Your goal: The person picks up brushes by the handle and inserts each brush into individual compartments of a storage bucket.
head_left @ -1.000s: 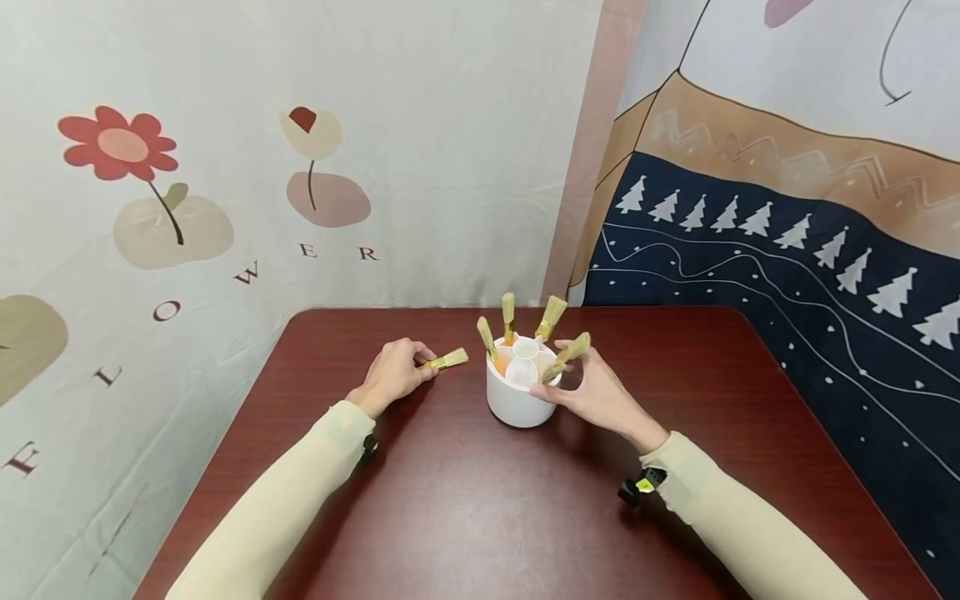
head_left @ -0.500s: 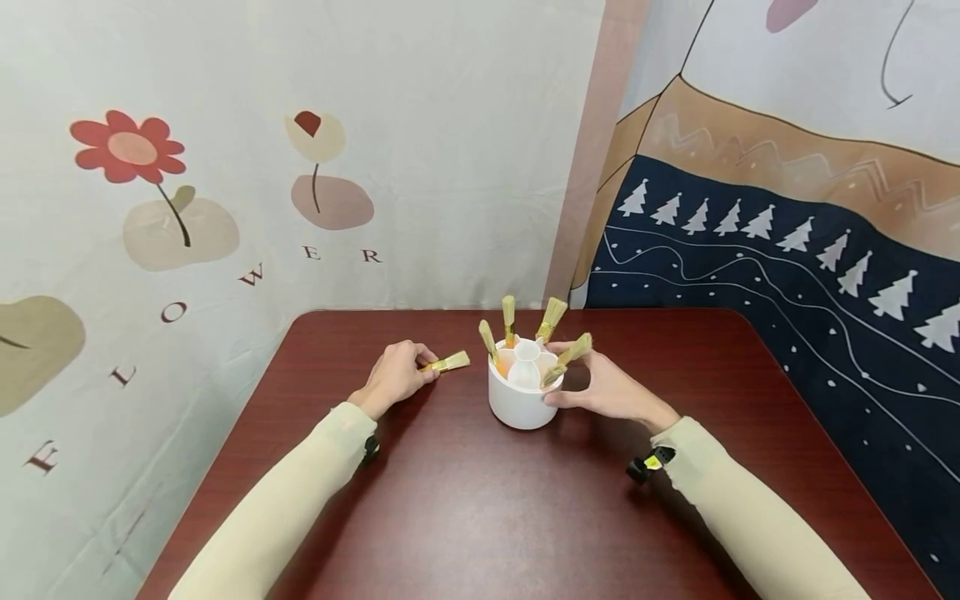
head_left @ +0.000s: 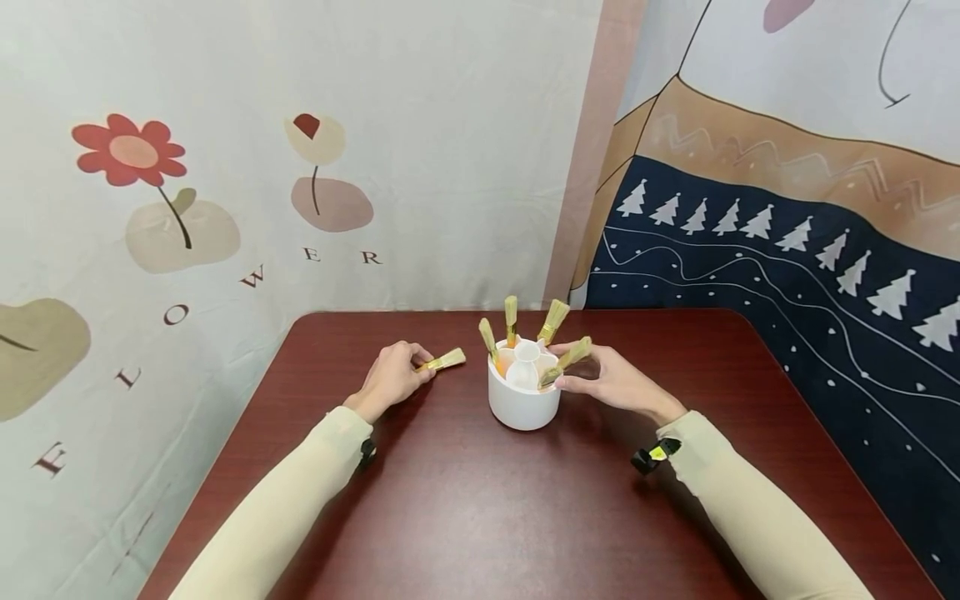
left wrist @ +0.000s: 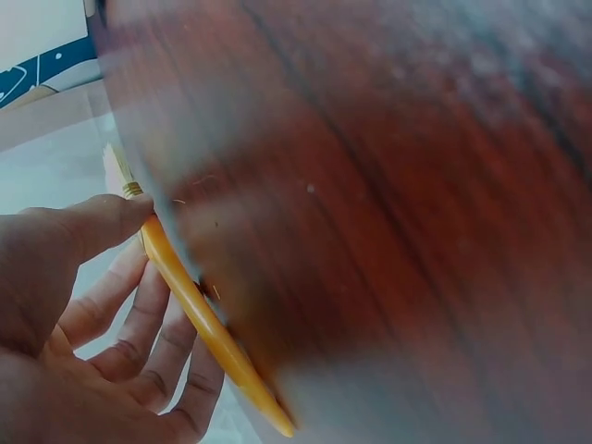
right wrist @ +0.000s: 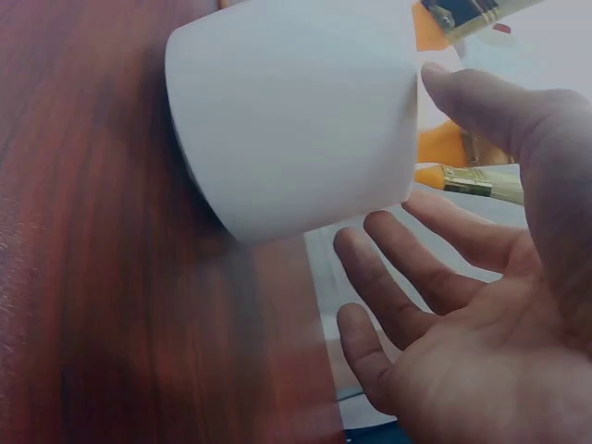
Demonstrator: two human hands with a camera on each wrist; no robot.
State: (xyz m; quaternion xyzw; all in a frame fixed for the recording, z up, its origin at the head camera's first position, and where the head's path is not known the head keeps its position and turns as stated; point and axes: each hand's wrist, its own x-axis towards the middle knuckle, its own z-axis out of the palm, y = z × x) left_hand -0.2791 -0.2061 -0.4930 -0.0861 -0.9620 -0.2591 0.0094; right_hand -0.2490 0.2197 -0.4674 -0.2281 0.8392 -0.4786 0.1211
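My left hand [head_left: 392, 375] pinches a paintbrush [head_left: 448, 360] between thumb and fingers, low over the left part of the table. In the left wrist view its orange-yellow handle [left wrist: 208, 324] slants down past the fingers. A round white brush holder [head_left: 522, 407] with inner compartments stands upright at the table's middle back. Several pale-bristled paintbrushes [head_left: 511, 315] stick up from it. At the holder's right side is my right hand [head_left: 618, 379], fingers loosely spread. In the right wrist view, its thumb and index fingertip are at the rim; firm contact cannot be told.
Under both hands lies a dark red-brown table [head_left: 480, 517]. Behind its back edge hang a pale flower-printed cloth [head_left: 450, 167] and a navy tree-patterned cloth [head_left: 750, 250]. Each wrist carries a dark strap; the right one [head_left: 656, 455] has a yellow patch.
My right hand has shifted right, its thumb drawn back from the holder's front wall towards the rim's right side. The left hand and its paintbrush have barely moved.
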